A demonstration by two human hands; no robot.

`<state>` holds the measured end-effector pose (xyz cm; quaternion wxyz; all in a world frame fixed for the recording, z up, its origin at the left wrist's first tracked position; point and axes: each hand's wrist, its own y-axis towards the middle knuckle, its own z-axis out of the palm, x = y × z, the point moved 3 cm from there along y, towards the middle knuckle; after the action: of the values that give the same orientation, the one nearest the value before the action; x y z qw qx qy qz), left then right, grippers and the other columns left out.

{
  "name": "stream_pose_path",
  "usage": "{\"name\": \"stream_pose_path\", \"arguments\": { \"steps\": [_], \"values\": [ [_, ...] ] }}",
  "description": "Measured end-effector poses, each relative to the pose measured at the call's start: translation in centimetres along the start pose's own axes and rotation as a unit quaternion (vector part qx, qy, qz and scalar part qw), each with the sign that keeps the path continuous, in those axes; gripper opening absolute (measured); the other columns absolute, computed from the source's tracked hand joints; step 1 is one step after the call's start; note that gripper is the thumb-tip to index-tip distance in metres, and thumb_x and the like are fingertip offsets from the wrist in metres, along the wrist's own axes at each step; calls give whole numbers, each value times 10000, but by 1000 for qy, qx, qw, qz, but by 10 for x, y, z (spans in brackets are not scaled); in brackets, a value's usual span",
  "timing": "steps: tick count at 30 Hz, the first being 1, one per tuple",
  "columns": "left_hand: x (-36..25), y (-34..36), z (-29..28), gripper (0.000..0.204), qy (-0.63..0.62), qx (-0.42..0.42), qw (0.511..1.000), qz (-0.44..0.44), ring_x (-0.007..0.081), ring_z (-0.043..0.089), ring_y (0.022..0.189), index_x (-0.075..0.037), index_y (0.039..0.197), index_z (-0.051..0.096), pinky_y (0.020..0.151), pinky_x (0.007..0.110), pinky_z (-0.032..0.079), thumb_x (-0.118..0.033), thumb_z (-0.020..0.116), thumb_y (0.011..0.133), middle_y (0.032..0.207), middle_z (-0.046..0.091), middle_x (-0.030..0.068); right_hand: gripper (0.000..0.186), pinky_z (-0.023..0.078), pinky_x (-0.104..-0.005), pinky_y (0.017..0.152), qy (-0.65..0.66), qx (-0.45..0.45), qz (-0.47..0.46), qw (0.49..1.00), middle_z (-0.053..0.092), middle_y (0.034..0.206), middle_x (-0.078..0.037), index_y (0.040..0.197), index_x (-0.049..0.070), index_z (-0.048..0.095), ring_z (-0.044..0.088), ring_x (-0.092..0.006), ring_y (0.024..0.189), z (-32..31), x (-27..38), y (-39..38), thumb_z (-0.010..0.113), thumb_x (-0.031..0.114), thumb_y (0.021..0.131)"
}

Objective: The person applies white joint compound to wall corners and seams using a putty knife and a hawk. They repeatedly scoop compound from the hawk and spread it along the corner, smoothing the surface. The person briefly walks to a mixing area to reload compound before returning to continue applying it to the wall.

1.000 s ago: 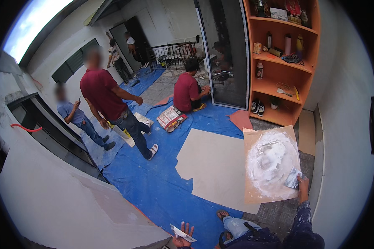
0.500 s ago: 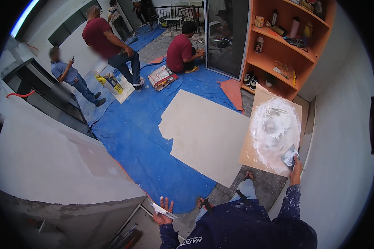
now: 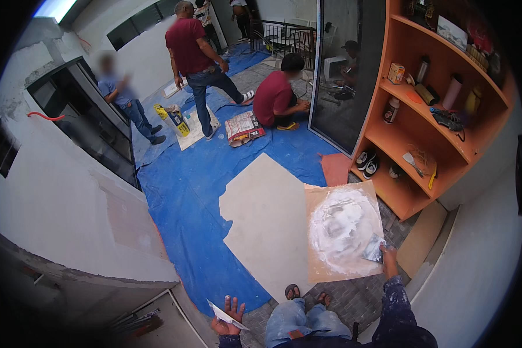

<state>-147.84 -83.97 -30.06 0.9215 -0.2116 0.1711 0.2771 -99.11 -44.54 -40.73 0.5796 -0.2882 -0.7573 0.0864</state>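
Putty board (image 3: 343,235) lies between beige sheet (image 3: 267,217) and shelf (image 3: 423,145); our right hand (image 3: 388,255) grips a trowel (image 3: 374,249) at its near edge, left hand (image 3: 229,316) clasps a scraper (image 3: 226,315), both nearer than before.

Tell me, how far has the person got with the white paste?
Done: white paste lies spread over the brown board. In hand: the right hand holds a flat trowel at the paste's edge; the left hand holds another blade. Left: the wall shows bare patches.
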Motion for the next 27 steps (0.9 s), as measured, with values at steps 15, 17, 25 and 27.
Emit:
{"name": "stream_pose_path", "arguments": {
  "steps": [15, 17, 25, 27],
  "values": [
    [204, 197, 69, 283, -114, 26, 985, -130, 371, 302, 1381, -108, 1034, 692, 1135, 591, 234, -296, 550, 877, 1404, 446, 156, 344, 460, -345, 796, -79, 198, 7, 977, 636, 986, -136, 1032, -92, 599, 587, -210, 872, 102, -30, 186, 702, 185, 856],
    [237, 211, 61, 274, -97, -13, 989, -115, 370, 303, 1381, -105, 1004, 699, 1132, 591, 238, -297, 545, 884, 1404, 447, 157, 318, 468, -345, 786, -120, 212, -5, 970, 635, 967, -129, 1004, -82, 600, 596, -213, 856, 131, -49, 221, 698, 186, 863],
    [385, 213, -84, 266, -60, 35, 998, -6, 350, 260, 1403, -213, 898, 649, 1096, 622, 250, -476, 624, 865, 1467, 391, 112, 302, 464, -280, 665, -120, 294, 8, 948, 667, 907, -71, 1006, -78, 643, 596, -130, 739, 266, -199, 350, 707, 178, 858],
    [427, 196, -129, 247, -48, 43, 998, 14, 342, 223, 1421, -242, 939, 626, 1102, 618, 240, -479, 632, 869, 1503, 343, 95, 294, 451, -254, 757, -83, 330, 25, 940, 668, 965, -44, 1079, -56, 639, 593, -120, 837, 291, -244, 384, 692, 142, 868]
  ]
}}
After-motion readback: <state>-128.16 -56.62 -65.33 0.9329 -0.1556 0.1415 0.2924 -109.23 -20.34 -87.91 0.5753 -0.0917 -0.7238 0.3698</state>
